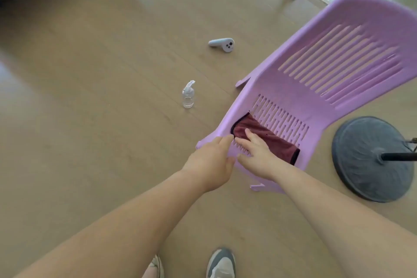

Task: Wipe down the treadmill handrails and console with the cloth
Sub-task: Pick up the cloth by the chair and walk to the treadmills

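Right hand (255,156) lies flat on one maroon cloth (278,143); left hand (212,162), fingers relaxed, touches one purple chair (291,95).

Cloth (278,143) partly under right hand (257,156); chair backrest (361,18) blurred, cut by right edge.

You've got wide open floor (90,108) on your left, with just a small spray bottle (188,97) and a white controller (222,44) out there, well apart. The right is tighter: the purple chair (282,90) back rises behind the cloth (270,140) on the seat, and a round stand base (361,142) sits just beside the chair.
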`<state>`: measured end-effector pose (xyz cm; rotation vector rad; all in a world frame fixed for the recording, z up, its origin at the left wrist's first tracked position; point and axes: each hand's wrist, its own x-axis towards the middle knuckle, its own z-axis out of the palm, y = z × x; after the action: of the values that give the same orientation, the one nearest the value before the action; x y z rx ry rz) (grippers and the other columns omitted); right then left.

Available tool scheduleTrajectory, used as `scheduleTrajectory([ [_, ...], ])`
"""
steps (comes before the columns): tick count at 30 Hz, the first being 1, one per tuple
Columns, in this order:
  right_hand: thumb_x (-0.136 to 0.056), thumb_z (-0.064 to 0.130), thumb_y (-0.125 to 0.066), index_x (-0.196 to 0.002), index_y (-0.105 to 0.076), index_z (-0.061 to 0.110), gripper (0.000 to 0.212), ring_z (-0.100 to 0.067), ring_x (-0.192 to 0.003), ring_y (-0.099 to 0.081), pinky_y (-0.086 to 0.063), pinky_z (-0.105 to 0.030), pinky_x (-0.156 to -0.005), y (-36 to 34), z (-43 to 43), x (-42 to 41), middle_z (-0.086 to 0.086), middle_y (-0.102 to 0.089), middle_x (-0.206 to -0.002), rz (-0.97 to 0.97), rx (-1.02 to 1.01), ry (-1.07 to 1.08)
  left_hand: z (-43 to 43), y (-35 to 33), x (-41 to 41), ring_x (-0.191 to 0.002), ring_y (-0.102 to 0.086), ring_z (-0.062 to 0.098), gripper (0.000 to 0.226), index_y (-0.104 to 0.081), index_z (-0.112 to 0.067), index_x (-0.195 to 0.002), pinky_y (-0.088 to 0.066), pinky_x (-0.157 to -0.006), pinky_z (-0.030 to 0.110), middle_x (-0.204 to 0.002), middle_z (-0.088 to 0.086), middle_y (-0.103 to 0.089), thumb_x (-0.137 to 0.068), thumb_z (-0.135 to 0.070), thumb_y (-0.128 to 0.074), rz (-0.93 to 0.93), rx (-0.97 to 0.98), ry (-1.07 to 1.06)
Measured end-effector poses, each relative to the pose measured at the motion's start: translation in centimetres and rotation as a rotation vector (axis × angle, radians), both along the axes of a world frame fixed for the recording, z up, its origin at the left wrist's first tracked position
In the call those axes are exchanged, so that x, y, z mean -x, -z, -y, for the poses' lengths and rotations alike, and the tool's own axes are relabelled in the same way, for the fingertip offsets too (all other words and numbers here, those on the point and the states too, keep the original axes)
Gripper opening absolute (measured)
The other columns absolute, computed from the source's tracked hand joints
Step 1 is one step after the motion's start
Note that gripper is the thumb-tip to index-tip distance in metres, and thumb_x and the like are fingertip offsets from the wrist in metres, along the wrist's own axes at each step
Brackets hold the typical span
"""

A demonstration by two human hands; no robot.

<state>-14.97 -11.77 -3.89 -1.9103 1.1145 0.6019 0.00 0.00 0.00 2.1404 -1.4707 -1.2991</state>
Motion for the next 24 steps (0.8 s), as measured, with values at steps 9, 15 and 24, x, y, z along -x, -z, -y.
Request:
scheduleTrajectory([
  [9, -0.096, 0.016, -0.048, -0.129, -0.055, 0.007, 0.035, -0.026, -0.112, -0.054, -0.043, -0.031, -0.089, 0.5, -1.1, -1.1, -0.006, -0.051, -0.129, 0.085, 0.133, 0.245, -2.6, -0.4, -0.2, -0.128, -0.053, 0.024, 0.06, -0.021, -0.025, -0.16, -0.049, -0.099, 0.043, -0.158, -0.004, -0.037, -0.105, -0.028, -0.045, -0.025, -0.046, -0.048],
  [15, -0.089, 0.009, -0.067, -0.111, -0.069, 0.02, 0.025, -0.018, -0.088, -0.066, -0.056, -0.034, -0.08, -7.0, -1.8, -2.7, 0.001, -0.071, -0.101, 0.258, -0.018, 0.97, -5.4, -6.8, -0.5, -0.125, -0.056, 0.015, 0.059, -0.028, -0.026, -0.159, -0.047, -0.104, 0.038, -0.153, -0.01, -0.044, -0.104, -0.03, -0.048, -0.092, -0.001, -0.267],
  [24, -0.082, -0.012, -0.069, -0.108, -0.073, -0.001, 0.028, -0.032, -0.081, -0.072, -0.055, -0.034, -0.062, -22.1, -9.8, -6.3, -0.02, -0.074, -0.096, 0.395, -0.539, 0.85, -11.4, -18.6, 0.1, -0.112, -0.058, 0.0, 0.045, -0.052, -0.044, -0.132, -0.052, -0.094, 0.031, -0.128, -0.019, -0.057, -0.094, -0.02, -0.059, -0.227, 0.128, -0.549],
])
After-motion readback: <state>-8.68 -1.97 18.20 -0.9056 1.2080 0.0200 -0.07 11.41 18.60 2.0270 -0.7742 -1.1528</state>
